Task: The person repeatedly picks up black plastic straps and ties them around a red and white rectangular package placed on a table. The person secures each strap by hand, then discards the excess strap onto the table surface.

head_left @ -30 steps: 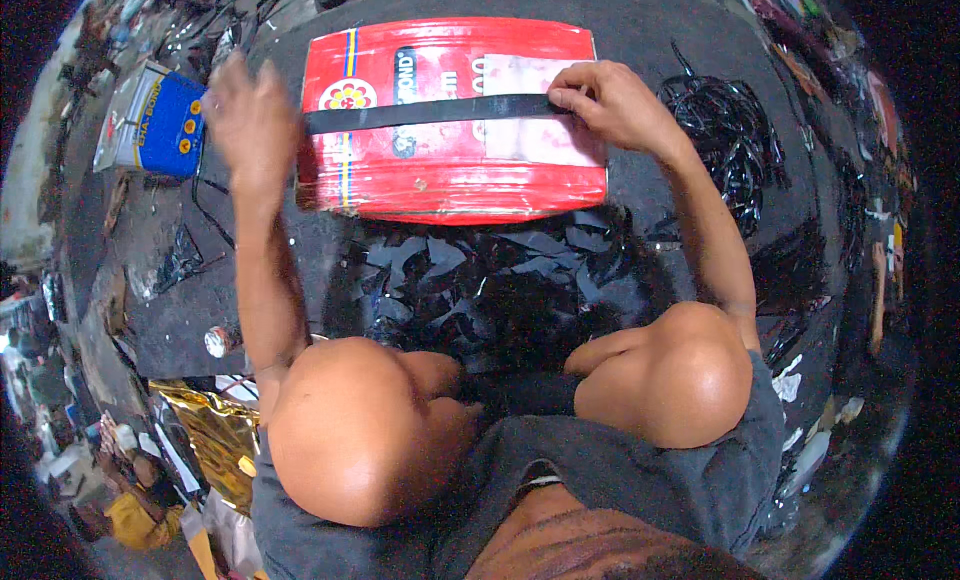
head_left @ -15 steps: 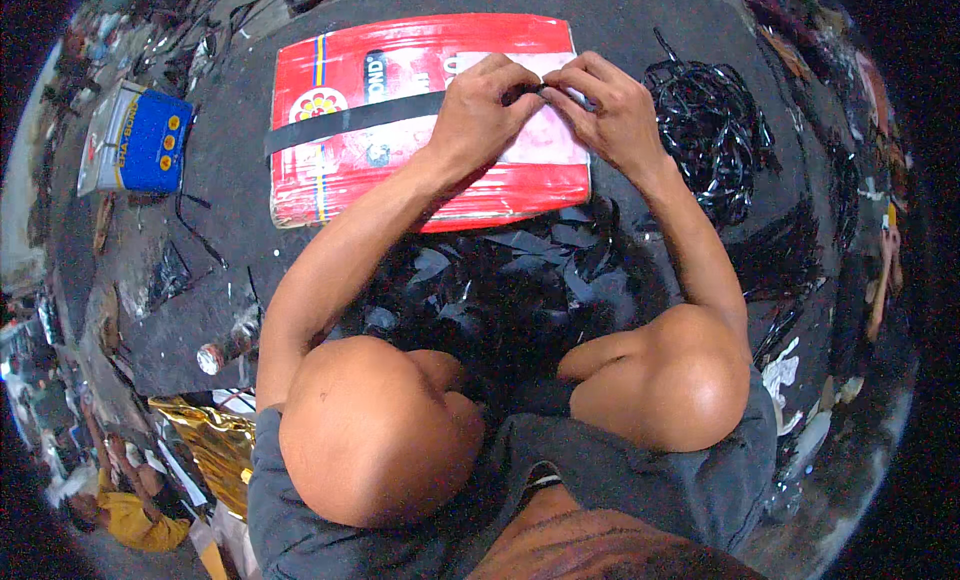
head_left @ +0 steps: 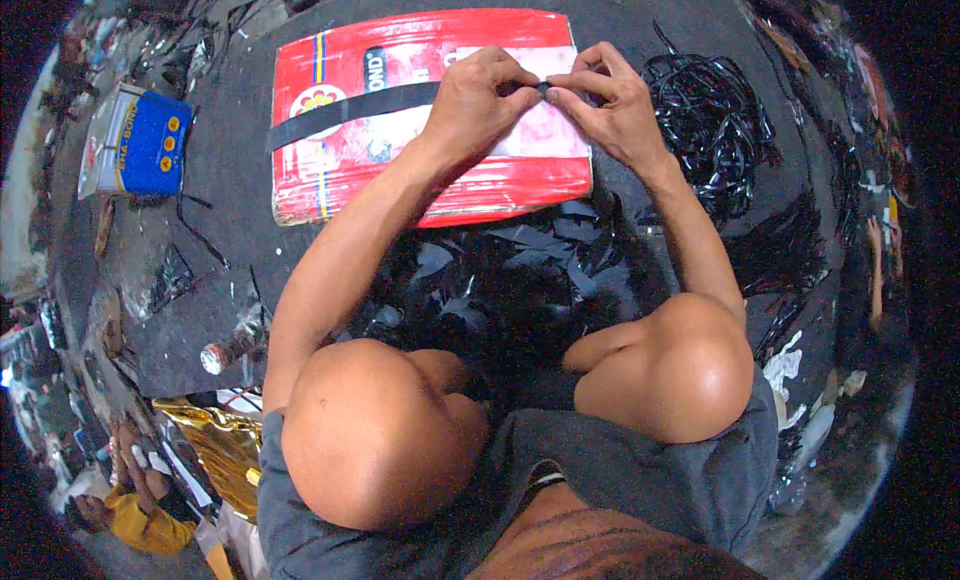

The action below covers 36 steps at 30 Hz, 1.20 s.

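Observation:
A red slab-like pack (head_left: 430, 200) with white patches and a flower print lies flat in front of me. Across it, from its left edge, runs a flat black strip (head_left: 350, 114) that passes behind my left hand (head_left: 480, 98). Thumb and forefinger of that hand are pinched near the pack's upper right. My right hand (head_left: 612, 105) meets it there, also pinching, its other fingers curled. A short dark bit between the fingertips lines up with the strip. My left hand hides part of the strip.
A heap of shiny black strips (head_left: 708, 130) lies right of the pack. Dark scraps (head_left: 500, 260) cover the ground between pack and knees. At left stand a blue and white container (head_left: 150, 145) and a small bottle (head_left: 230, 352). Gold foil (head_left: 215, 440) and a person in yellow (head_left: 150, 525) are lower left.
My left hand has shifted slightly up. My right hand's fingers have lifted and bent more above the pinch. The pack's near edge sits a little higher in view.

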Motion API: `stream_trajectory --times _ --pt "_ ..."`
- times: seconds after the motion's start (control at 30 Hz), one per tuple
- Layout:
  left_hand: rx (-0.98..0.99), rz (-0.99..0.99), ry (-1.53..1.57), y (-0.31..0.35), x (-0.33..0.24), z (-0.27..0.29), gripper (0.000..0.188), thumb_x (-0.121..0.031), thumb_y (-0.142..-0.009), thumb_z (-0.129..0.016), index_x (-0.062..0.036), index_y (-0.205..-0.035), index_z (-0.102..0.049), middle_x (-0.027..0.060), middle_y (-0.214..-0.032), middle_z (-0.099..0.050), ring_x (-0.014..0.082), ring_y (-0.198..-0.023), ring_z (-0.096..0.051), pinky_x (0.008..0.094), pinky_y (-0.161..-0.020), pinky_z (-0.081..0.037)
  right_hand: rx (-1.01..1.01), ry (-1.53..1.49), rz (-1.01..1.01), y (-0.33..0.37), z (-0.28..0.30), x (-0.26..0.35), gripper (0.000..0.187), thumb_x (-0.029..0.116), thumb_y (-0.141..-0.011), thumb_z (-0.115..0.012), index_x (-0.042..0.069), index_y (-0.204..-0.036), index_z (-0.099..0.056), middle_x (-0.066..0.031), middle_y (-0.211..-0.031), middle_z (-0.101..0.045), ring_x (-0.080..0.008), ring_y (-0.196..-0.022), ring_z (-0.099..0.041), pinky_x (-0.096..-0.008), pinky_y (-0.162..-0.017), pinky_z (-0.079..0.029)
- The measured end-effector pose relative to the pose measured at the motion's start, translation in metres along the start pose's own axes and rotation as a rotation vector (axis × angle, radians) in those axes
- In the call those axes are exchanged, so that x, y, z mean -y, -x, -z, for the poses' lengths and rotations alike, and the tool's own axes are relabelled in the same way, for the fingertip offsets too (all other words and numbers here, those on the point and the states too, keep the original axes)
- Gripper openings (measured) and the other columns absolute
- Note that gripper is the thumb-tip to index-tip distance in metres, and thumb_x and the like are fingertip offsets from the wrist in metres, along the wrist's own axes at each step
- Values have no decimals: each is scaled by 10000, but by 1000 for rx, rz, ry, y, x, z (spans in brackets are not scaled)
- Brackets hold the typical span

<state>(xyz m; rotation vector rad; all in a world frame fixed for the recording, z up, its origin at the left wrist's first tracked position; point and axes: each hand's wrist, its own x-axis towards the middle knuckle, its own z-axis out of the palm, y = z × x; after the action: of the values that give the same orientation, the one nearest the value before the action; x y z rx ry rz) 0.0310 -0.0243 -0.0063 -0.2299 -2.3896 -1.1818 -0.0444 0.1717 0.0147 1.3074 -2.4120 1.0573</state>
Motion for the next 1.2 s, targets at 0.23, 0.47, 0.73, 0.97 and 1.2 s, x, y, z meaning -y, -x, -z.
stream_trajectory --times 0.23,0.47,0.73,0.97,1.2 --pt "8 68 18 -1 0 1 127 -118 -780 -755 -44 -883 -756 112 -844 -670 226 -770 -670 325 -711 -537 -118 -67 -145 5 -13 2 179 191 -773 -798 89 -917 -773 -48 -809 -577 -156 -693 -549 -302 -605 -450" --pt "68 215 -56 -16 -6 6 165 -170 -764 -761 -30 -852 -753 102 -728 -698 177 -650 -671 333 -608 -533 -115 -482 -591 3 -35 -16 152 89 -764 -779 71 -906 -729 47 -703 -521 -50 -632 -439 -210 -540 -357" --pt "194 159 -50 -31 -10 9 145 -127 -739 -736 -6 -818 -749 143 -772 -711 246 -700 -707 342 -664 -555 -294 -684 -663 10 -37 -11 257 250 -821 -779 71 -920 -622 2 -700 -548 -88 -613 -459 -288 -537 -412" --pt "15 -28 114 -20 -6 -24 111 -115 -788 -749 -7 -805 -727 112 -763 -666 198 -682 -666 327 -626 -525 -104 -793 -698 24 -32 -22 252 337 -958 -623 107 -866 -580 1 -684 -553 -72 -517 -473 -245 -442 -355" --pt "12 -69 110 -27 -8 -30 94 -99 -774 -751 -12 -806 -732 104 -763 -664 201 -699 -674 316 -654 -533 -76 -1350 -931 20 -18 -20 224 365 -967 -589 158 -884 -580 3 -642 -547 -90 -485 -506 -224 -416 -373"
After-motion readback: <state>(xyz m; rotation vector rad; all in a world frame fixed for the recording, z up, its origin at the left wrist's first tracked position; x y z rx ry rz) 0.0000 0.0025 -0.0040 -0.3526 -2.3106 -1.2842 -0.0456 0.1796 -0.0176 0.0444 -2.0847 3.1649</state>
